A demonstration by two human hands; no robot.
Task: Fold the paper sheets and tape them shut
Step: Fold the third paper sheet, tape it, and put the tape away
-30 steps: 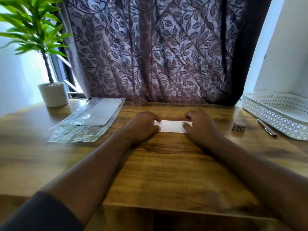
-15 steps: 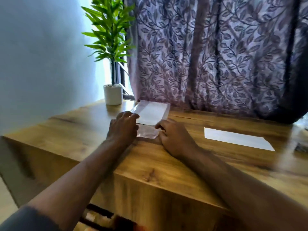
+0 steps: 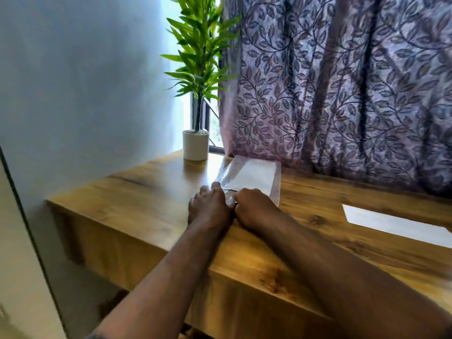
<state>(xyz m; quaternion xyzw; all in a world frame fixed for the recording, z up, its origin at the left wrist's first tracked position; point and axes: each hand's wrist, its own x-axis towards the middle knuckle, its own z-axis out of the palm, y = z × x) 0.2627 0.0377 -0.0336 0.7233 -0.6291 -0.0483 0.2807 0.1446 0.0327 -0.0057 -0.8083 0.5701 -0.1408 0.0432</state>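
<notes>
Left hand (image 3: pixel 209 209) and right hand (image 3: pixel 254 209) drawn closer together, both grasping one plastic packet (image 3: pixel 252 174), one folded sheet (image 3: pixel 391 222) well apart

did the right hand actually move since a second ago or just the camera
Yes. The right hand went left along the wooden table, off the folded white paper strip, to the clear plastic packet by the white plant pot.

Both forearms are showing bare, the left one filling the frame toward 7 o'clock and the right one toward 5 o'clock. The left hand (image 3: pixel 210 209) and the right hand (image 3: pixel 256 211) are showing bare knuckles and wrists. At the left arm's lowest end, near 7 o'clock, a thin dark edge is peeking in, perhaps a sleeve hem, too small to tell.
</notes>
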